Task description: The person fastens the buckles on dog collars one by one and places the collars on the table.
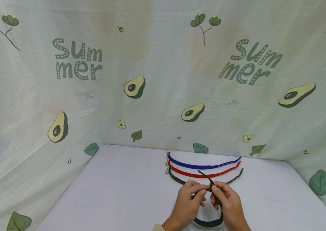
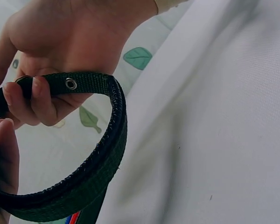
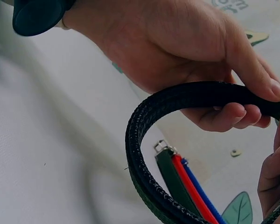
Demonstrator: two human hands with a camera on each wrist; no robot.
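A dark green webbing collar is bent into a loop and hangs between both hands above the table. My left hand holds one part of it, its fingers curled at the strap. With thumb and fingers my right hand pinches the other part, close to the left fingertips. One narrow strap end points up and away from the hands in the head view. A metal eyelet shows on the strap in the left wrist view. The fingers mostly hide the buckle area where the ends meet.
Beyond the hands lie a blue collar, a red collar and another green collar, side by side with their buckles to the left. The white table meets a printed cloth backdrop at the back and sides.
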